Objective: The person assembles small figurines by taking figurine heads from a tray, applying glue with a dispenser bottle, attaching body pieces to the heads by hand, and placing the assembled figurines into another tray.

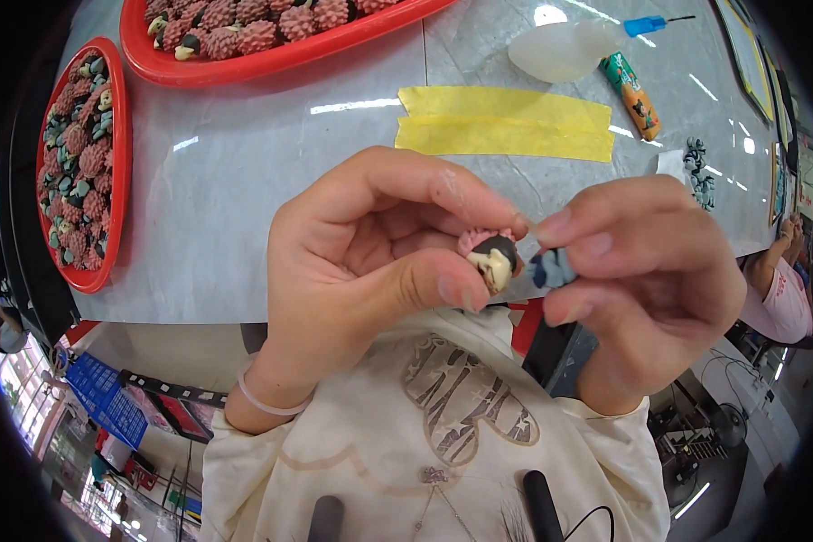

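On grey tabletop (235, 199): large oval red plastic tray (271, 72), upper left; smaller oval red plastic tray (122, 181), left edge; yellow tape (506, 126), upper centre; translucent rounded bottle (560, 52), upper right, behind green-and-orange tube (632, 97). Centre: pink-black-cream rounded piece (491, 258), left of blue-grey piece (552, 268).

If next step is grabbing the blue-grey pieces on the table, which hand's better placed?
Likely the right hand: it is nearer the blue-grey pieces, though it pinches a small bluish part. The left hand sits farther off, holding a pink figure.

Tray (235, 73) at 11 o'clock looks like shiny plastic. Little figure (491, 259) toward 3 o'clock is kinda bumpy on top.
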A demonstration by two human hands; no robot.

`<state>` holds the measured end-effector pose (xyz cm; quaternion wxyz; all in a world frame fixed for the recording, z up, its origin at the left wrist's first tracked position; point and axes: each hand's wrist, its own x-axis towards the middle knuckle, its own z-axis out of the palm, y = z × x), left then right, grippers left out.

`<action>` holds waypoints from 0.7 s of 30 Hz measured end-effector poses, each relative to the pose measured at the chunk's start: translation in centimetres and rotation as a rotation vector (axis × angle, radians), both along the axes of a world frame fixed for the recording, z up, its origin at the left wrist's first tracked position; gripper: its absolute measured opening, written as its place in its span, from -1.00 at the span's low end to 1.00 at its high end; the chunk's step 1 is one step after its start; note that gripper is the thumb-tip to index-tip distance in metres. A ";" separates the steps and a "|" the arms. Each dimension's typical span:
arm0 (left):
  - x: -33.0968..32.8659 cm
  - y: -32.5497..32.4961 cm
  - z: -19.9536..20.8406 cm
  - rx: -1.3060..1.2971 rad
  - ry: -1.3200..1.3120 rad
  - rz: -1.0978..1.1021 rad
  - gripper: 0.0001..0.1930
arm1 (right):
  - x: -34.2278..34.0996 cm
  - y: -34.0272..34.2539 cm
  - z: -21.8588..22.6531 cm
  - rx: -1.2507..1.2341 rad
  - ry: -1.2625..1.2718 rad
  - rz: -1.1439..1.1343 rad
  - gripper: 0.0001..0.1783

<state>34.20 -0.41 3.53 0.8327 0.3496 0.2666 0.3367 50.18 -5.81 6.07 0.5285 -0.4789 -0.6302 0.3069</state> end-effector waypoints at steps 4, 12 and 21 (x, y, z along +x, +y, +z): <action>0.0 0.0 0.0 -0.016 0.005 0.011 -0.65 | -1.4 -0.6 0.6 -0.021 -0.043 -0.120 -0.74; -0.2 0.0 -0.8 0.181 0.050 0.034 -0.73 | -2.5 -0.7 0.6 -0.027 -0.126 -0.226 -0.77; -0.4 0.1 -1.2 0.350 0.074 0.053 -0.71 | -2.6 -0.2 0.0 -0.016 -0.103 -0.217 -0.80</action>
